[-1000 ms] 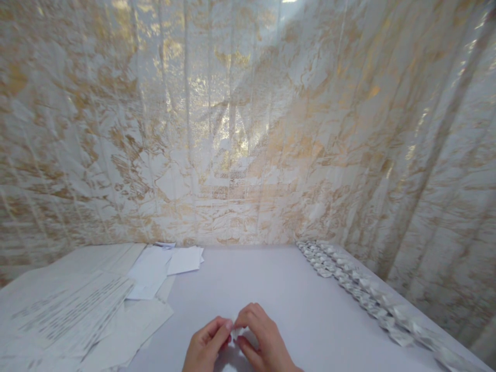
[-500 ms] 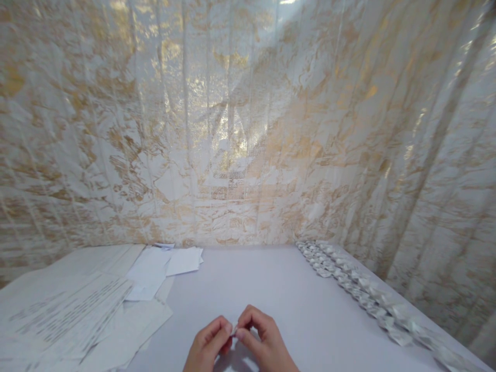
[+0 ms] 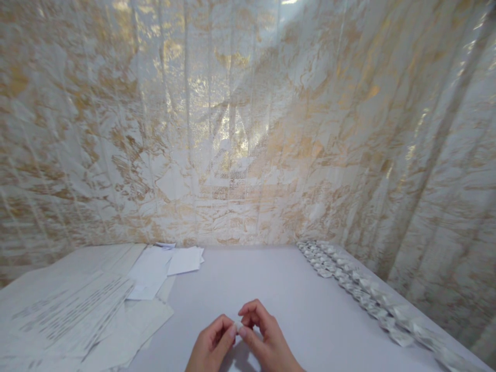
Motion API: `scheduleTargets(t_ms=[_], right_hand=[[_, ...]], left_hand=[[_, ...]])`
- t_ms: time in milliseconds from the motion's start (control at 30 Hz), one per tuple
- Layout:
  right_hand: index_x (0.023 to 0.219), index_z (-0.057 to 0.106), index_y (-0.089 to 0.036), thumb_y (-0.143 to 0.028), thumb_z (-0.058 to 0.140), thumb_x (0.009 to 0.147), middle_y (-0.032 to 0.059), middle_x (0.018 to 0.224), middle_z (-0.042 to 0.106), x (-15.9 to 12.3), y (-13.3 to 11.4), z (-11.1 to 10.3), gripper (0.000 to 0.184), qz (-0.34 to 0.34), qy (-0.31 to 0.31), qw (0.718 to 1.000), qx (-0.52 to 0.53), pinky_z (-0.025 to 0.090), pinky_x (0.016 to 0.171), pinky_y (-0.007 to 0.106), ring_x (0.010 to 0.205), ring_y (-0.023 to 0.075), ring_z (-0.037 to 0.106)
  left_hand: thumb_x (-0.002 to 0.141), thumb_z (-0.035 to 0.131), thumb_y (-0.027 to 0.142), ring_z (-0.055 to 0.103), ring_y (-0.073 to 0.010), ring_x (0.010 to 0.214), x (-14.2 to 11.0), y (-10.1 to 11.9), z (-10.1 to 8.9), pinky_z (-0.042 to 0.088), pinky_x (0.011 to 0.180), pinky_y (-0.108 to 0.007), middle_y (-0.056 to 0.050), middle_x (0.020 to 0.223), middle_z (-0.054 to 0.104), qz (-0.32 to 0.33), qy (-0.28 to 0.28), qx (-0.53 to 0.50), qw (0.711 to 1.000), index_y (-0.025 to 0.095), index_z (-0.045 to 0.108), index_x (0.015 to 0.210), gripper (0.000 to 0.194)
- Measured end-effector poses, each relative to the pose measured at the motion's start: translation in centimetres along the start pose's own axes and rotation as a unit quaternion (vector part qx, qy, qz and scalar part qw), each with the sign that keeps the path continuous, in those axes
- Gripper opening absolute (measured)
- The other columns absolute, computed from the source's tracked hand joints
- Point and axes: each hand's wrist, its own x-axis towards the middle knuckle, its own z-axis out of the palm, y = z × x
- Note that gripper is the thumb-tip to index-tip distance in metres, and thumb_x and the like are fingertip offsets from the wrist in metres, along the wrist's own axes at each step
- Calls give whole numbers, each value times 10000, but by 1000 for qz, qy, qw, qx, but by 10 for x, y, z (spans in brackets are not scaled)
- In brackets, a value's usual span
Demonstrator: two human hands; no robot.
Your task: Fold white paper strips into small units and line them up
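Note:
Low in the middle of the view, my left hand (image 3: 213, 342) pinches a small white piece of paper (image 3: 238, 325) between thumb and fingers. My right hand (image 3: 265, 336) meets it from the other side, its thumb against the paper and its index finger raised and bent above. Most of the paper is covered by the fingertips, so its exact form is hard to make out. Both hands are over the white tabletop (image 3: 248, 274), close to its front.
Printed sheets (image 3: 77, 315) and plain white papers (image 3: 149, 274) lie overlapping on the left. Blank small slips (image 3: 185, 261) sit at the back left. Rows of small folded paper pieces (image 3: 364, 294) run along the right edge. A gold-and-white patterned curtain (image 3: 240, 129) hangs behind.
My right index finger has lifted off the paper and up a little. Both hands have shifted slightly to the right, still holding the small paper between them.

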Motion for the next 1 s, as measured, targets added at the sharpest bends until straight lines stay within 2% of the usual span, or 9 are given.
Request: scheduleTargets(t_ms=[167,300,633,900,1000], right_hand=[[917,587,-219,-439,582,928,-10,741,547,0,1,-3,220,-41,9,996,-79,427,662,275,683,160,522],[876,587,-215,-397,570,921,-4,740,558,-1,0,-2,188,-44,8,994,-101,440,661,269,686,163,533],[851,579,-224,-368,572,905,-5,720,582,0,-4,-2,154,-25,12,994,-102,443,655,270,665,163,562],[916,575,-244,-414,568,905,-23,655,565,0,-3,0,171,-34,19,996,-83,420,621,275,616,166,557],[882,569,-241,-423,566,906,-22,664,549,0,-6,2,184,-41,23,996,-73,406,603,270,613,162,535]], left_hand=[[728,590,814,380,-148,638,1,0,1,292,632,-267,62,613,405,-16,-15,-18,1000,218,521,650,605],[705,632,803,376,-140,623,1,2,1,292,627,-265,68,599,403,-28,-18,-39,999,215,529,642,601],[686,648,808,384,-124,587,2,-1,0,306,590,-252,69,571,439,-31,-21,-42,998,206,554,637,612],[678,643,817,394,-135,604,4,-7,0,300,602,-262,61,593,445,-23,-11,-23,999,199,574,655,622],[695,633,810,411,-142,608,1,-5,1,315,606,-262,53,596,460,-16,5,-8,1000,199,582,653,615]])
